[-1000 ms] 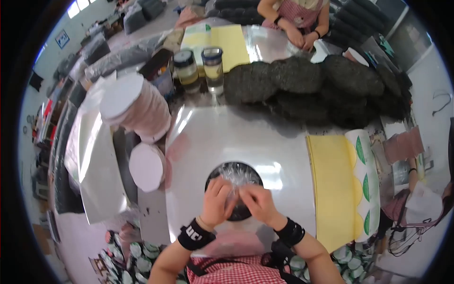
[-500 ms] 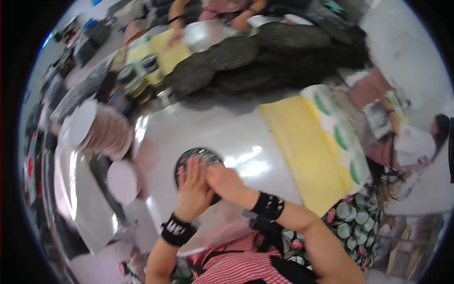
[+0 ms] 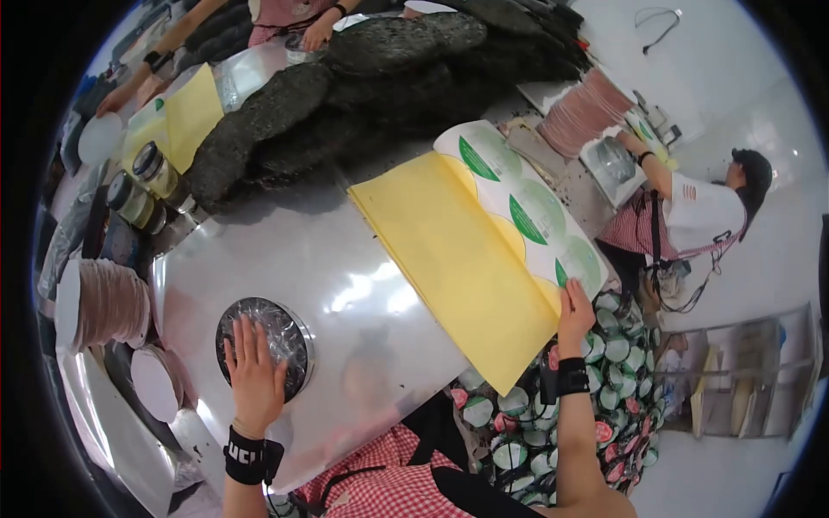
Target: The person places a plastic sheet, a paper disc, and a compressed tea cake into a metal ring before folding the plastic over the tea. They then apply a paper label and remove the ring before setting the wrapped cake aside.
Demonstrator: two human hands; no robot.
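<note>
My left hand [image 3: 255, 378] lies flat, fingers spread, on crinkled clear plastic film over a round dark pack [image 3: 289, 332] with a shiny metallic rim. At the right, my right hand [image 3: 576, 318] has its fingertips closed at the lower edge of a label sheet [image 3: 509, 186] with round green-and-white stickers. That sheet curls up along the right side of its yellow backing paper [image 3: 449, 268]. Exactly how thumb and fingers meet on the edge is partly hidden.
A heap of dark, rough, flat round sheets [image 3: 345, 112] lies across the back. Two lidded jars [image 3: 155, 173] and stacks of pale discs [image 3: 108, 302] stand left. Many round labelled packs [image 3: 604, 371] fill the space lower right. Co-workers sit opposite and at right [image 3: 691, 207].
My right hand has left the round pack and moved right to the label sheet. My left hand stays on the pack, now flat. The view has shifted right.
</note>
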